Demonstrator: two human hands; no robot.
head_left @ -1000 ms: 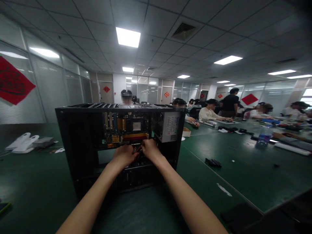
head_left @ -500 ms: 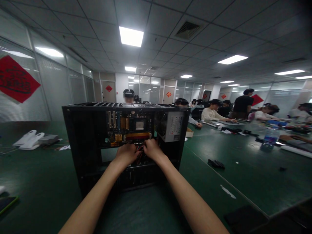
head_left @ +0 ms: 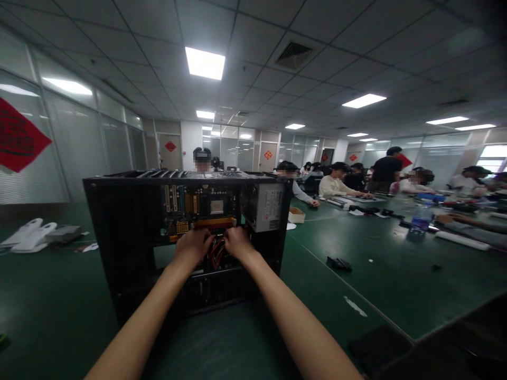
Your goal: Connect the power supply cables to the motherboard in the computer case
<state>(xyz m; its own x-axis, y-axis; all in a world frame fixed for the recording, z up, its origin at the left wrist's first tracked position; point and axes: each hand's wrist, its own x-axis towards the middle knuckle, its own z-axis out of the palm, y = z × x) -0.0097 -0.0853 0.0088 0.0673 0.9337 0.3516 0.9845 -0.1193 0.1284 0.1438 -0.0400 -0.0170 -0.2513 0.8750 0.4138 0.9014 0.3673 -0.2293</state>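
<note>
Left hand [head_left: 192, 247] and right hand [head_left: 240, 244] have parted, red wires [head_left: 216, 255] between their fingers [head_left: 231, 237] (whether pinching, I can't tell).

Broad green desk [head_left: 392, 290] under a black computer case and scattered oddments.
Bears the computer case [head_left: 105, 248] upright near the middle, open on the near side. Carries, to the left, white curved objects [head_left: 29, 237] just beside a grey box [head_left: 65, 234], with a small white scrap [head_left: 91, 247] between the box and the case, plus a bright green item [head_left: 3, 338], cut off by the left edge of view. Holds, near the case on the right, a pale open box [head_left: 296, 215]; nearer, a black item [head_left: 339, 263] and a crumpled white strip [head_left: 355, 306], apart from each other. Shows, well off to the right, a clear bottle [head_left: 420, 217] near a long white bar [head_left: 461, 241].
</note>
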